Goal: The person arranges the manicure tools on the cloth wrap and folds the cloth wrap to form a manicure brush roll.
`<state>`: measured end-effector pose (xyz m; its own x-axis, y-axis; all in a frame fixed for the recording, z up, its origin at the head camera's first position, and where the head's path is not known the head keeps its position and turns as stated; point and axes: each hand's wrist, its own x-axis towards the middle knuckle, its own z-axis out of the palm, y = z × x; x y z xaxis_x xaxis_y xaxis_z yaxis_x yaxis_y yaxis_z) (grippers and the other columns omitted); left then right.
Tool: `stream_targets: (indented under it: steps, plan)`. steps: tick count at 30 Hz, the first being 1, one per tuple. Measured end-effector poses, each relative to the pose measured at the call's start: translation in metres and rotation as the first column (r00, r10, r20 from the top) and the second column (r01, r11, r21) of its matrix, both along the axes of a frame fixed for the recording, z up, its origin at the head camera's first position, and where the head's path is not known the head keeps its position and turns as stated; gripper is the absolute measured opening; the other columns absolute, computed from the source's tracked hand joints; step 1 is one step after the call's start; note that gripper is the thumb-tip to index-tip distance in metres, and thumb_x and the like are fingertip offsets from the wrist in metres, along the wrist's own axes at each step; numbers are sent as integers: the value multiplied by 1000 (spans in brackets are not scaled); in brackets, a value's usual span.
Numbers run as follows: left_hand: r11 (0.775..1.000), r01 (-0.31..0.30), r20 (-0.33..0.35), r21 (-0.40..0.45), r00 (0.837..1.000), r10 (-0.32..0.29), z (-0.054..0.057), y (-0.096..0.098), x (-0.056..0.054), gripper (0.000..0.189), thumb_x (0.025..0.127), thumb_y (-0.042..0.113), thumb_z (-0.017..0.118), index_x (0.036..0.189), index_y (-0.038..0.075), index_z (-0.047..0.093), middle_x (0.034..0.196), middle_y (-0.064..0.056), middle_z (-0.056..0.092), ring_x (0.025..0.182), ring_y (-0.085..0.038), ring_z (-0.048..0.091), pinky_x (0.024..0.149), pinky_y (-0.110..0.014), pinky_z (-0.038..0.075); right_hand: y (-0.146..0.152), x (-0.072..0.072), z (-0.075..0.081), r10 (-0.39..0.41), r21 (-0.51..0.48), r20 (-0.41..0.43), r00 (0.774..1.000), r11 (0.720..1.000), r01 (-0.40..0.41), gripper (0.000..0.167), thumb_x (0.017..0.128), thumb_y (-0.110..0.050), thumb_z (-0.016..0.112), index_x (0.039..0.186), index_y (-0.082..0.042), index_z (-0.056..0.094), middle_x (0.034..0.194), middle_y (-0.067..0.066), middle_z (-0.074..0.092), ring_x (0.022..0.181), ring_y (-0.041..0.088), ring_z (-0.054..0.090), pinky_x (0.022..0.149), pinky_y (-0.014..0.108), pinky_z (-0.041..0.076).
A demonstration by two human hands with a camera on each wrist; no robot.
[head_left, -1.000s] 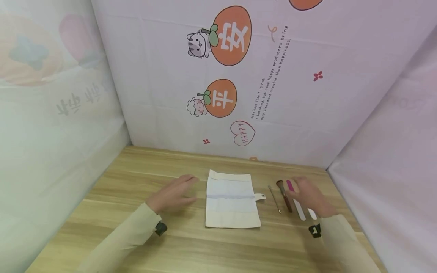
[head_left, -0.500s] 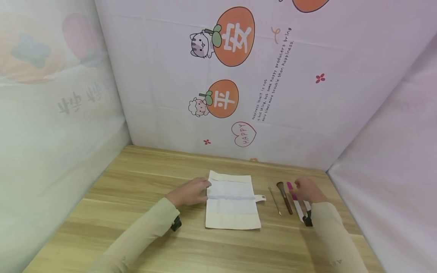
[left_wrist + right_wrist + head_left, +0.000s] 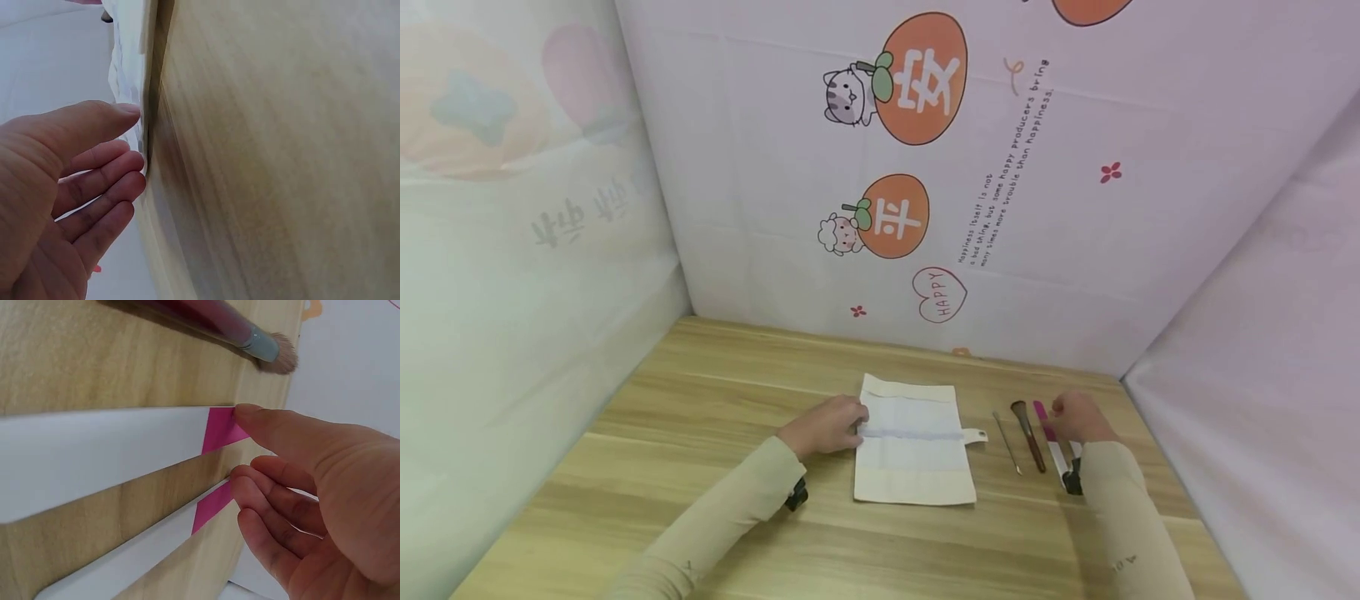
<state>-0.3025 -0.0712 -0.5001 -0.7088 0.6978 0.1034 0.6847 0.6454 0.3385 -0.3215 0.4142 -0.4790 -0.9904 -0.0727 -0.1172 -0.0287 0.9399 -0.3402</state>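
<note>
An unfolded white fabric pouch (image 3: 917, 467) lies flat, its snap tab on the right. My left hand (image 3: 827, 425) is at its left edge; in the left wrist view, the thumb and bent fingertips meet the pouch's edge (image 3: 147, 75) without clearly closing on it. On the right, my right hand (image 3: 1081, 418) is over two white nail files with pink ends. In the right wrist view, the thumb touches the pink end of the wider-looking nail file (image 3: 106, 450). The fingertips are at the pink end of the other nail file (image 3: 137, 556), with a gap between thumb and fingers.
A brush with a dark red handle (image 3: 1032, 446) and a thin metal tool (image 3: 1008, 446) lie between the pouch and the files. Printed white cloth walls (image 3: 760, 208) enclose the wooden tabletop (image 3: 925, 550) at the back and both sides.
My left hand has moved right to the pouch's left edge. The right hand has shifted slightly right, to the files' pink ends. The pouch, brush and metal tool stay in place.
</note>
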Motion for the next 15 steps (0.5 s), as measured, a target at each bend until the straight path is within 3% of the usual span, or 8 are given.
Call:
stream_targets:
  steps: [3,6,15]
  plan:
    - [1000,-7,10,-10,1000,7,-1,2,0,15,93,15,79,100,4,72,94,-3,66,81,-12,48,77,-30,48,-2,1,-1,-11,-23,20,1000,1000,11,21,90,-14,78,89,7,71,85,18,71,71,23,61,63,35,53]
    - [1000,-5,11,-14,1000,5,-1,3,1,12,93,14,79,96,5,72,92,-2,65,80,-12,48,76,-29,47,-4,1,-1,-22,-26,45,999,999,23,19,91,-14,77,86,4,73,78,10,72,70,21,63,63,34,54]
    - [999,-32,11,-17,999,32,2,9,3,7,94,11,79,89,7,77,87,-1,68,76,-10,50,75,-28,49,-10,3,0,-12,-2,59,998,1000,12,16,93,-10,74,86,3,78,79,13,76,71,22,67,67,36,57]
